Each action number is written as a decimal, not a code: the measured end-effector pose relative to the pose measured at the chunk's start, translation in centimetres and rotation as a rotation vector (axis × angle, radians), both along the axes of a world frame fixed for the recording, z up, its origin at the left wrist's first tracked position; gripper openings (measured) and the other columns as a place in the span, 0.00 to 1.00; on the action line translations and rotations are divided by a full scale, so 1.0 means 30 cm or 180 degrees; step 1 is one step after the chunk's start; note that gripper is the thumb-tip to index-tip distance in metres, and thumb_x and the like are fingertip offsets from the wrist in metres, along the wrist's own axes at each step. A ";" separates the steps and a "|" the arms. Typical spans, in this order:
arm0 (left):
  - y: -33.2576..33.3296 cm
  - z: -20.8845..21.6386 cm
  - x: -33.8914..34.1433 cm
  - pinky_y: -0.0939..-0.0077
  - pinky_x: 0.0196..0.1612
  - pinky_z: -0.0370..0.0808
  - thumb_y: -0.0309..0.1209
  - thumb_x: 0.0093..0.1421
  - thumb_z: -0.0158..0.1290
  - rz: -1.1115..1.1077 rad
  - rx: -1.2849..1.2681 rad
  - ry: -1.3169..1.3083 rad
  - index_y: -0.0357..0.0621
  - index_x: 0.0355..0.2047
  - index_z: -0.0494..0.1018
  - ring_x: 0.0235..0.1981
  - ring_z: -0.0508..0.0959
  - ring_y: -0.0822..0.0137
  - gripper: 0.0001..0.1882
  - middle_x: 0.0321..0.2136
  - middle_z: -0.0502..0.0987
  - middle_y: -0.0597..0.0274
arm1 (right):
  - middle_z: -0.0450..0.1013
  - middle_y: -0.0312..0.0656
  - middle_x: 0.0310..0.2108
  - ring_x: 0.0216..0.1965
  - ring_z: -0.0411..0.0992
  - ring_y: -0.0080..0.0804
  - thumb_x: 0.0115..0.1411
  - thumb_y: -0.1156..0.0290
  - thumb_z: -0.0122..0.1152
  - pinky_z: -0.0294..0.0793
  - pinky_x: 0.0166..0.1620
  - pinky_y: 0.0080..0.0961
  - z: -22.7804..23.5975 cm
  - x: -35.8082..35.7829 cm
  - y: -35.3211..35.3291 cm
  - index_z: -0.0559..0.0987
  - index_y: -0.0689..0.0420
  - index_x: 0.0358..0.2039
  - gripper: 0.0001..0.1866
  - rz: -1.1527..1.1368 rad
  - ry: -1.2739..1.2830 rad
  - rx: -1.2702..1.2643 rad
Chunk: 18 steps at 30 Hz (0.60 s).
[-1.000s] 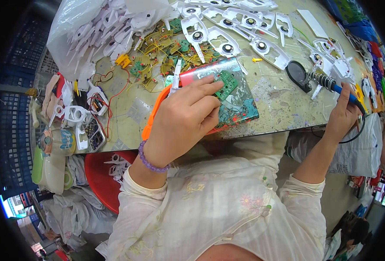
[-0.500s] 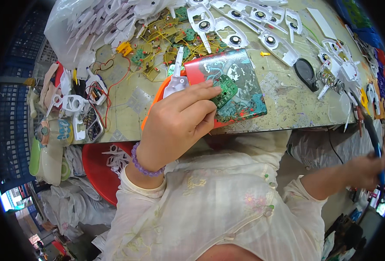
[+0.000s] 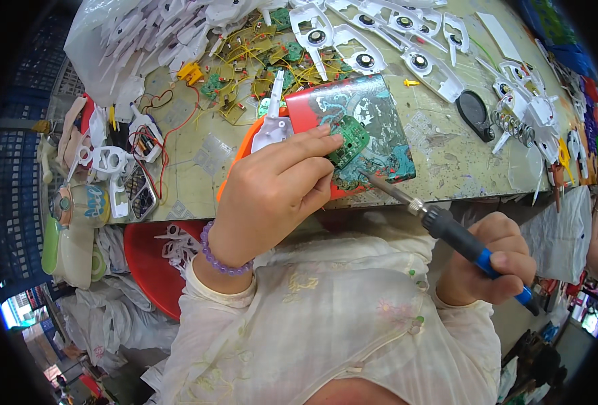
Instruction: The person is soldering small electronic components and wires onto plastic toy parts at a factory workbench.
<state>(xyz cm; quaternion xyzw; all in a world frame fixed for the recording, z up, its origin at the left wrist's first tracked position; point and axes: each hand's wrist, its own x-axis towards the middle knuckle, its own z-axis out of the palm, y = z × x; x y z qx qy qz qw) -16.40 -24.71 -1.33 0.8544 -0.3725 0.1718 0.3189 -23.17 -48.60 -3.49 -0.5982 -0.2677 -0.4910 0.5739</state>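
Between the fingers of my left hand (image 3: 282, 172) is a small green circuit board (image 3: 351, 140), held over a worn red and dark box (image 3: 386, 128) with a scuffed top. My right hand (image 3: 491, 260) grips a soldering iron (image 3: 451, 229) by its blue and black handle. The iron's metal tip points left and sits just below the board, close to the box's top; whether it touches cannot be made out. Beside my left hand a white plastic housing (image 3: 272, 128) lies in an orange piece (image 3: 239, 158), partly hidden by the hand.
Green boards with yellow wires (image 3: 245, 64) lie heaped at the back, near a bag of white housings (image 3: 133, 47). More white housings with round black parts (image 3: 420, 64) spread back right. A coiled iron stand (image 3: 515, 121) is at right. Below the table edge sits a red basin (image 3: 143, 263).
My right hand has come in from the far right with the soldering iron, bringing its tip near the board. My left hand and the board have hardly moved.
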 end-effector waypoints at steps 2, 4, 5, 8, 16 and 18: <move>-0.003 -0.001 0.001 0.71 0.37 0.78 0.17 0.42 0.57 -0.0012 -0.0019 -0.0002 0.38 0.22 0.73 0.40 0.79 0.58 0.06 0.35 0.79 0.58 | 0.60 0.33 0.15 0.12 0.55 0.23 0.64 0.53 0.45 0.51 0.14 0.21 -0.001 0.009 0.005 0.68 0.60 0.29 0.20 0.0134 0.0008 -0.0137; -0.007 -0.007 0.004 0.71 0.38 0.78 0.17 0.42 0.57 -0.0029 -0.0038 0.0002 0.38 0.21 0.72 0.40 0.79 0.58 0.06 0.35 0.79 0.58 | 0.60 0.33 0.15 0.12 0.55 0.23 0.64 0.54 0.45 0.51 0.14 0.21 -0.009 0.014 0.009 0.68 0.60 0.29 0.20 0.0155 0.0010 -0.0186; -0.009 -0.008 0.006 0.71 0.38 0.78 0.17 0.42 0.57 -0.0027 -0.0047 -0.0009 0.38 0.21 0.72 0.41 0.79 0.58 0.06 0.35 0.79 0.58 | 0.61 0.34 0.15 0.12 0.56 0.23 0.64 0.54 0.46 0.52 0.14 0.20 -0.012 0.016 0.012 0.68 0.60 0.29 0.20 0.0177 0.0009 -0.0231; -0.010 -0.011 0.005 0.71 0.37 0.78 0.17 0.42 0.57 -0.0006 -0.0054 -0.0023 0.38 0.21 0.72 0.41 0.79 0.59 0.06 0.35 0.79 0.58 | 0.61 0.34 0.16 0.12 0.56 0.23 0.64 0.54 0.46 0.52 0.14 0.20 -0.014 0.021 0.017 0.68 0.60 0.29 0.20 0.0197 0.0037 -0.0255; -0.005 -0.008 0.004 0.72 0.37 0.78 0.17 0.42 0.58 0.0014 -0.0038 -0.0049 0.38 0.21 0.72 0.40 0.79 0.59 0.07 0.35 0.79 0.58 | 0.61 0.34 0.16 0.12 0.56 0.23 0.63 0.54 0.47 0.52 0.14 0.21 -0.015 0.023 0.020 0.69 0.60 0.29 0.20 0.0245 0.0059 -0.0242; 0.002 -0.011 0.005 0.73 0.39 0.77 0.21 0.43 0.59 -0.0066 0.0083 -0.0041 0.39 0.23 0.72 0.42 0.78 0.61 0.07 0.38 0.78 0.58 | 0.61 0.34 0.16 0.12 0.57 0.23 0.63 0.54 0.47 0.52 0.14 0.21 -0.014 0.022 0.019 0.69 0.60 0.29 0.20 0.0252 0.0050 -0.0245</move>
